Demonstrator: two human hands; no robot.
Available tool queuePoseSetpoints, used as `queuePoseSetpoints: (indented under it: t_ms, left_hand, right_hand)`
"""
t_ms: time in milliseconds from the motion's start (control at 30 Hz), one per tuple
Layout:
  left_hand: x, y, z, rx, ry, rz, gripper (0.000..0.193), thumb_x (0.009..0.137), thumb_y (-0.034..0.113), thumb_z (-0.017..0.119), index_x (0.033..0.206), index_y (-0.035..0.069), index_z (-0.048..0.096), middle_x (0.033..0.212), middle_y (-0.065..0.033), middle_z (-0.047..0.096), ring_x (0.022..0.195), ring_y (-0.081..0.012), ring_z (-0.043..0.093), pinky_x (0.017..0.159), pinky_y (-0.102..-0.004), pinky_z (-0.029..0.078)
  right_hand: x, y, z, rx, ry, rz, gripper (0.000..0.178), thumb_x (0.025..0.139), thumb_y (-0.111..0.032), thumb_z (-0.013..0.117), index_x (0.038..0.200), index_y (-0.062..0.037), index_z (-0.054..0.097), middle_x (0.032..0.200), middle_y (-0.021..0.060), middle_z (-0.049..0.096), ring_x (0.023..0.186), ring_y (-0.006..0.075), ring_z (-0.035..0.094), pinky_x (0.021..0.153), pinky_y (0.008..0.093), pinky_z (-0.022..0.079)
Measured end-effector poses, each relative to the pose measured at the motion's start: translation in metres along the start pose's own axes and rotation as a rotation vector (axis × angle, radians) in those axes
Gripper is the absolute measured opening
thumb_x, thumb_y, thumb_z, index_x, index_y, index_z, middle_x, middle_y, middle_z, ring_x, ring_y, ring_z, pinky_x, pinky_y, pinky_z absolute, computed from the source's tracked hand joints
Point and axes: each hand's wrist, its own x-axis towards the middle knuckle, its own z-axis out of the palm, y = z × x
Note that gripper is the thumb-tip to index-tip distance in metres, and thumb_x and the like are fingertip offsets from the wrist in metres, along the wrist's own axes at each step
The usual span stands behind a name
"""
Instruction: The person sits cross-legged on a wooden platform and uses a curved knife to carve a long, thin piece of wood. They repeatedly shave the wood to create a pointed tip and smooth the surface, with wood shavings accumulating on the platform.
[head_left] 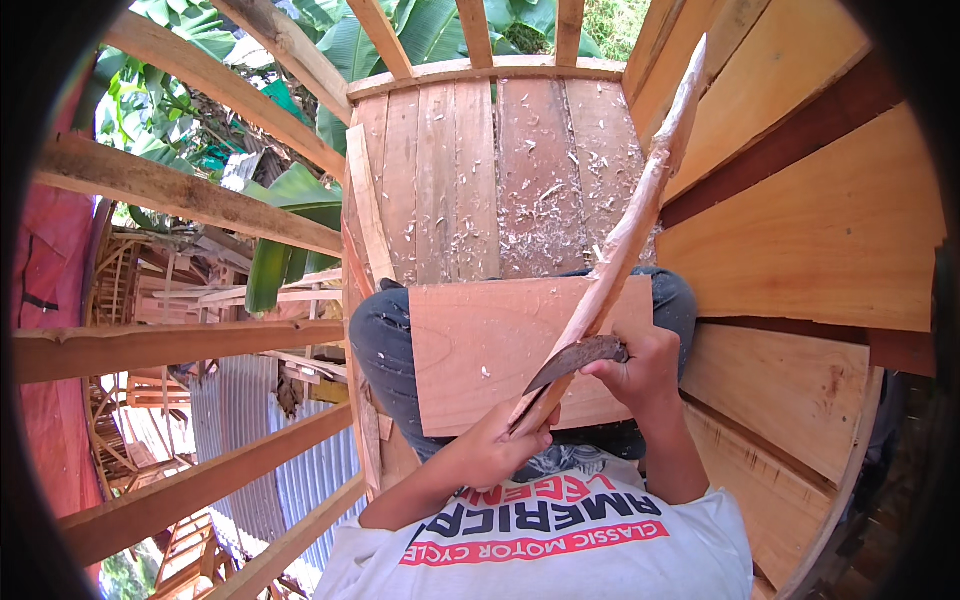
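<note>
A long, pale, peeled wooden stick (628,235) slants from my lap up to the far right, tapering toward its far end. My left hand (490,450) is closed around its near end, close to my shirt. In my right hand (645,370) is a knife with a dark curved blade (578,359), which lies across the stick just beyond my left hand. Most of the knife's handle is hidden in my fist. Under the stick, a flat wooden board (480,345) rests across my crossed legs.
Wood shavings (550,200) are scattered over the plank floor (400,180) ahead of me. A wooden railing with spaced slats (190,205) runs along the left and far sides. Solid wooden panels (810,230) close off the right. Corrugated metal sheets (240,440) lie beyond the railing.
</note>
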Motion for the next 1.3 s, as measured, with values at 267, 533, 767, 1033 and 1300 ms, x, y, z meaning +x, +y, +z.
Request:
queuePoseSetpoints:
  t_ms: [267, 533, 767, 1033, 1300]
  left_hand:
    - [-0.008, -0.020, -0.002, -0.036, -0.137, -0.096, 0.023, 0.086, 0.010, 0.056, 0.106, 0.004, 0.047, 0.078, 0.0008, 0.044, 0.057, -0.0065, 0.041, 0.050, -0.0219, 0.035]
    - [0.001, 0.001, -0.013, 0.107, 0.122, 0.068, 0.018, 0.084, 0.003, 0.056, 0.100, 0.003, 0.047, 0.074, 0.0002, 0.047, 0.061, -0.0083, 0.045, 0.056, -0.0228, 0.036]
    - [-0.006, 0.006, -0.004, 0.372, 0.157, 0.074, 0.028, 0.084, -0.001, 0.055, 0.110, 0.002, 0.046, 0.078, -0.0064, 0.048, 0.069, -0.0132, 0.047, 0.064, -0.0275, 0.039]
    - [-0.009, 0.001, 0.009, 0.418, 0.221, 0.206, 0.039, 0.085, 0.001, 0.054, 0.122, 0.000, 0.045, 0.083, -0.0155, 0.053, 0.073, -0.0241, 0.052, 0.068, -0.0331, 0.042]
    - [-0.021, -0.009, 0.011, 0.442, 0.090, 0.089, 0.025, 0.084, 0.001, 0.055, 0.108, 0.000, 0.047, 0.082, -0.0134, 0.051, 0.073, -0.0229, 0.051, 0.069, -0.0333, 0.041]
  right_hand:
    - [0.024, 0.075, -0.049, 0.125, 0.273, 0.424, 0.071, 0.086, -0.064, 0.054, 0.062, 0.0019, 0.044, 0.052, 0.0096, 0.032, 0.055, 0.0119, 0.033, 0.047, 0.0355, 0.030]
    - [-0.014, -0.013, -0.005, 0.266, -0.195, 0.245, 0.061, 0.081, -0.058, 0.063, 0.066, 0.0009, 0.061, 0.055, 0.0200, 0.053, 0.057, 0.0391, 0.059, 0.049, 0.0400, 0.043]
    - [-0.003, -0.015, -0.010, 0.149, -0.113, 0.118, 0.063, 0.075, -0.064, 0.065, 0.064, -0.0022, 0.063, 0.052, 0.0150, 0.054, 0.052, 0.0341, 0.059, 0.046, 0.0391, 0.043]
    - [-0.002, 0.006, -0.010, -0.089, -0.010, 0.020, 0.072, 0.062, -0.075, 0.066, 0.052, -0.0049, 0.051, 0.046, 0.0113, 0.047, 0.044, 0.0306, 0.054, 0.042, 0.0367, 0.040]
    - [0.018, 0.067, -0.034, 0.319, 0.303, 0.471, 0.069, 0.086, -0.062, 0.056, 0.058, -0.0019, 0.038, 0.050, 0.0082, 0.029, 0.050, 0.0110, 0.033, 0.045, 0.0340, 0.028]
